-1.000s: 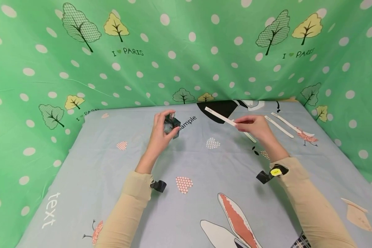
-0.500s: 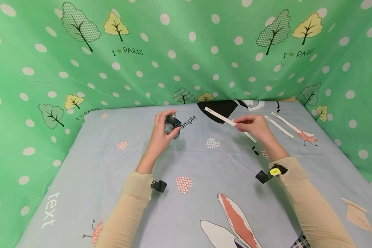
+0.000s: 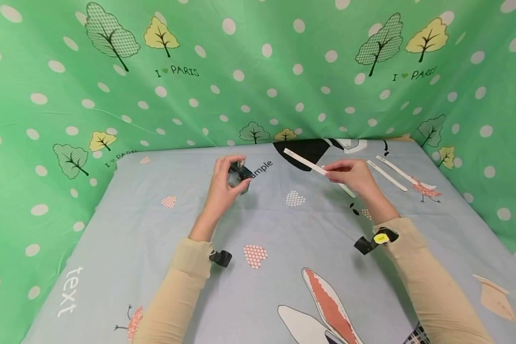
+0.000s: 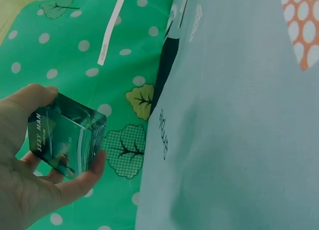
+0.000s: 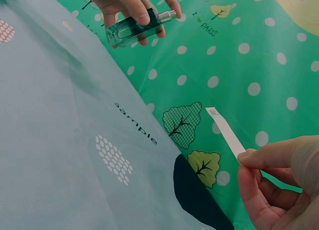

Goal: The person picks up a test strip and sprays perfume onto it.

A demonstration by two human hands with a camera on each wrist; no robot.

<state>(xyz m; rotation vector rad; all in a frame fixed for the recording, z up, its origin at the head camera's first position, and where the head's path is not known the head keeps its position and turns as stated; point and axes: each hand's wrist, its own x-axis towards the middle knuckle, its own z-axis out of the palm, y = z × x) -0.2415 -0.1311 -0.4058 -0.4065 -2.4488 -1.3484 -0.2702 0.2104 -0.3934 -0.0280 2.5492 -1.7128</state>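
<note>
My left hand (image 3: 221, 186) holds a small square perfume bottle (image 3: 235, 177) of dark green glass above the table, tilted. Lettering on its face (image 4: 56, 133) reads "SEXY MAN". In the right wrist view, a fingertip lies at the silver spray nozzle (image 5: 167, 16) and the thumb presses the bottle's side. Across from it, my right hand (image 3: 356, 176) pinches a white paper test strip (image 3: 302, 159) by one end between thumb and fingers. The strip's free end, with small print on it, points toward the bottle, and a gap separates the two.
Two more white strips (image 3: 388, 176) lie side by side on the cloth-covered table (image 3: 309, 239) to the right. Another strip (image 3: 347, 189) lies partly hidden beneath my right hand. A green dotted curtain (image 3: 258, 95) rises behind the table's far edge.
The fingers at the top of the bottle have moved slightly down, and the bottle has shifted and tilted a little. My right hand and its strip stay practically still.
</note>
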